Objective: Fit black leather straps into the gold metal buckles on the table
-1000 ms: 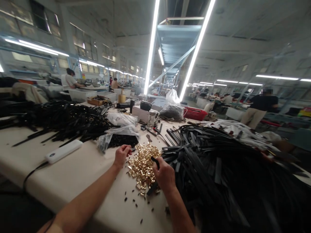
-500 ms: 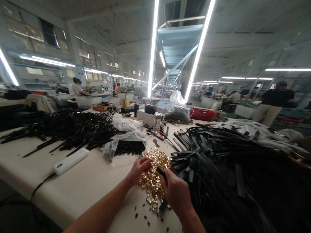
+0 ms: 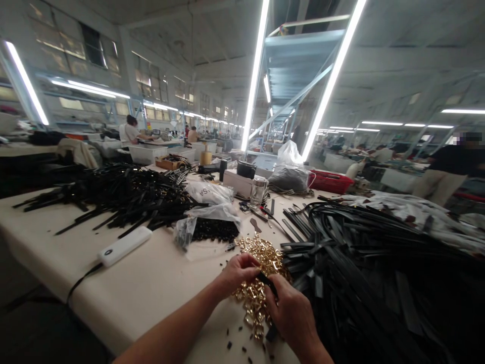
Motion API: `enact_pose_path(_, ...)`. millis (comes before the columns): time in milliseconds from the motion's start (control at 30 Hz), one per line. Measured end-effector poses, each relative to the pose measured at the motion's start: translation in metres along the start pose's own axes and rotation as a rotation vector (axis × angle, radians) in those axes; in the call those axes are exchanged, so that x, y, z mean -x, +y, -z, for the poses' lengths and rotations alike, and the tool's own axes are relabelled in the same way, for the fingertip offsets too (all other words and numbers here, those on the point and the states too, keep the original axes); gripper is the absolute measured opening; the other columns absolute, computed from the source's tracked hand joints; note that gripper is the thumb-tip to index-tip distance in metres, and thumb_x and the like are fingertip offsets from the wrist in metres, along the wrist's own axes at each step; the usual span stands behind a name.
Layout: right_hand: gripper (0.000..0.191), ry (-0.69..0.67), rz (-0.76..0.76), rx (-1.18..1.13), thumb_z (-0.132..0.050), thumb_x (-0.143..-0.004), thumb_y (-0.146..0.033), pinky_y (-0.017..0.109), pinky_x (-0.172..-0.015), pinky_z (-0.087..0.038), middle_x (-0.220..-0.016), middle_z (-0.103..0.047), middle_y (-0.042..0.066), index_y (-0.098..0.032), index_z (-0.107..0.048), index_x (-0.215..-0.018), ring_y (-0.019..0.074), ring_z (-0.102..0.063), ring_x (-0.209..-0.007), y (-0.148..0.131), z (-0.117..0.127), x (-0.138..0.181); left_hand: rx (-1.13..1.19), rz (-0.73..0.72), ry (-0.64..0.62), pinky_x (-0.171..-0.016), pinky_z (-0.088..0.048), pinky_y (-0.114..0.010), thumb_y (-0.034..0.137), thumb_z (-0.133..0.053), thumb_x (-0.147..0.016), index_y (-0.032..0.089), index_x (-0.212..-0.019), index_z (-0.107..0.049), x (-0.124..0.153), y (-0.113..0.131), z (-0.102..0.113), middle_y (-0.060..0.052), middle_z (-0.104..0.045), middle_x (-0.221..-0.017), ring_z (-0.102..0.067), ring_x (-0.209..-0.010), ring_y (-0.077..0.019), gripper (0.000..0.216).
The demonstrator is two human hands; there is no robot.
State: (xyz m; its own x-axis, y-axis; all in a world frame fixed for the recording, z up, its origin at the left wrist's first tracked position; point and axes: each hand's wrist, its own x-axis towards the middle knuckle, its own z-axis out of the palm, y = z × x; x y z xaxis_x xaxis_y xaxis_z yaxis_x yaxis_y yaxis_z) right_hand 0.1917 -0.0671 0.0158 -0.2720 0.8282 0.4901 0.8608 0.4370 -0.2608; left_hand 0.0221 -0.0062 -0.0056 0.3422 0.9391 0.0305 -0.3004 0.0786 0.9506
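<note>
A short length of black strap runs between my two hands above a heap of gold metal buckles. My right hand is closed around the strap, thumb and fingers pressing on it. Fingers pinched, my left hand meets the strap's far tip. Whatever sits in that pinch is hidden by the fingertips. Small black bits are scattered on the pale table below the heap. Just right of my right hand spreads a big pile of black straps.
A plastic bag of small black pieces lies beyond my left hand. Further left are a white power bank with a cable and a heap of black straps. A glass jar and a red basket stand behind.
My left hand has come from beside the strap to its tip, so the hands now meet. The whole view has shifted, with things appearing further right.
</note>
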Motion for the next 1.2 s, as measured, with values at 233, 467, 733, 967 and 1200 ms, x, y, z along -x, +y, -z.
enact_pose_path(233,0.023,0.122,-0.086,0.034,-0.038,-0.092,-0.028,0.024,-0.062,-0.040,-0.084,-0.068,0.003,-0.021,-0.059,-0.090,0.0176,-0.066,-0.071,0.016,0.004,-0.001,-0.624,0.001,0.227,-0.062,-0.048,-0.023,0.035,-0.053,-0.081,0.014,-0.100,-0.061,-0.024,0.034,0.052,-0.007,-0.068,-0.087,-0.062,-0.063,-0.0102,0.030)
enact_pose_path(467,0.025,0.141,-0.093,0.042,-0.039,-0.092,-0.031,0.024,-0.060,-0.038,-0.078,-0.069,0.003,-0.021,-0.059,-0.082,0.0172,-0.066,-0.068,0.017,0.013,-0.003,-1.192,0.134,0.169,-0.070,-0.046,-0.028,0.014,-0.062,-0.063,0.017,-0.067,-0.070,-0.029,0.054,0.086,-0.003,-0.069,-0.067,-0.065,-0.071,-0.0197,0.009)
enact_pose_path(733,0.021,0.075,-0.062,0.024,-0.040,-0.091,-0.027,0.024,-0.058,-0.035,-0.073,-0.066,0.002,-0.021,-0.057,-0.081,0.0158,-0.063,-0.064,0.013,0.006,-0.001,-1.591,0.128,0.263,-0.082,-0.044,-0.034,0.022,-0.053,-0.079,0.018,-0.093,-0.069,-0.019,0.039,0.073,-0.012,-0.067,-0.094,-0.061,-0.092,-0.0246,0.022)
enact_pose_path(967,0.019,0.056,-0.039,0.026,-0.041,-0.091,-0.026,0.024,-0.057,-0.034,-0.073,-0.065,0.002,-0.020,-0.056,-0.080,0.0152,-0.063,-0.064,0.013,0.005,-0.002,-1.649,-0.013,0.217,-0.090,-0.040,-0.028,0.026,-0.054,-0.081,0.022,-0.111,-0.064,-0.028,0.031,0.063,-0.008,-0.061,-0.102,-0.056,-0.098,-0.0202,0.031)
enact_pose_path(1200,0.020,0.063,-0.037,0.006,-0.040,-0.090,-0.024,0.023,-0.059,-0.036,-0.074,-0.066,0.003,-0.020,-0.057,-0.080,0.0155,-0.064,-0.066,0.010,0.007,-0.001,-1.584,-0.199,0.266,-0.097,-0.036,-0.032,0.034,-0.054,-0.083,0.020,-0.120,-0.058,-0.043,0.009,0.063,-0.009,-0.058,-0.116,-0.051,-0.105,-0.0230,0.040)
